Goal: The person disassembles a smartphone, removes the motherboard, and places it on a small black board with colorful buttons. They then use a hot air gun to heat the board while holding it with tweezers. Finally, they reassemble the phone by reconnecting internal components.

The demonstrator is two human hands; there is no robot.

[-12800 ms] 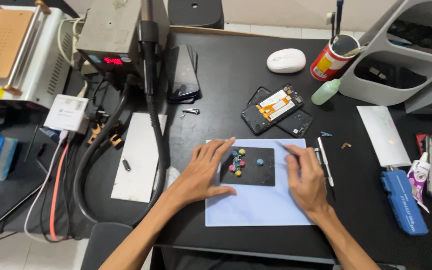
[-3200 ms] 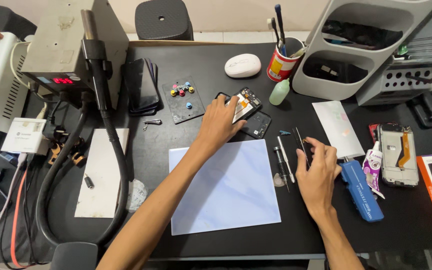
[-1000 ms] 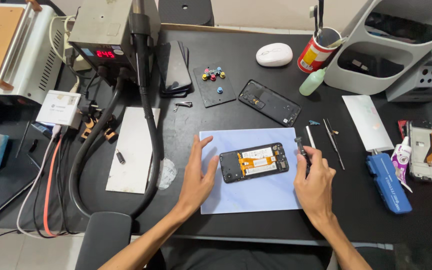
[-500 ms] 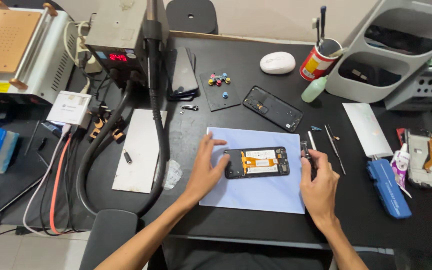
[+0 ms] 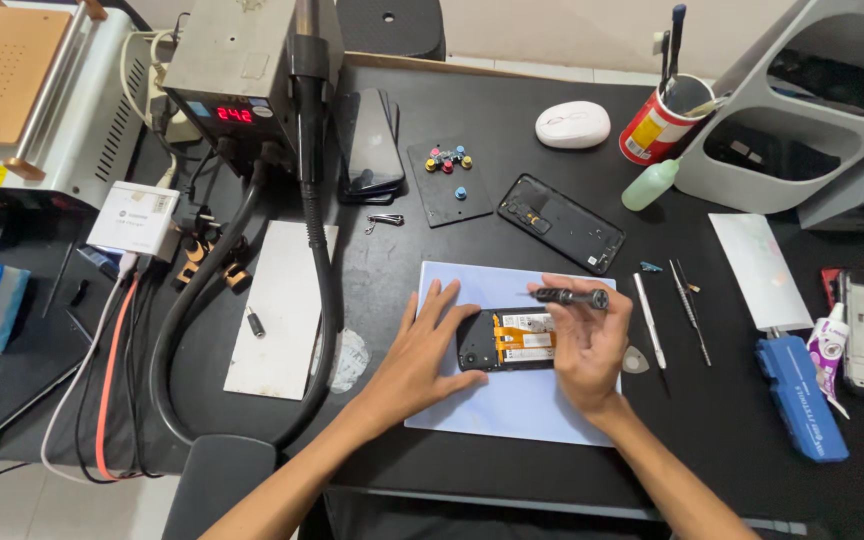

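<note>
Black screwdriver (image 5: 572, 297) in right hand (image 5: 584, 345) grip, left hand (image 5: 422, 355) flat steadying one opened phone (image 5: 508, 339)

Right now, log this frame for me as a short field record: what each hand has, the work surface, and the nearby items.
Left hand: flat on the light blue mat, fingertips against the opened phone
Right hand: holds a small black screwdriver roughly level above the phone
Phone state: back off, board and orange flex showing
Beside mat: black back cover, pad with coloured screws, thin metal tools
Far bench: white mouse, red cup
</note>
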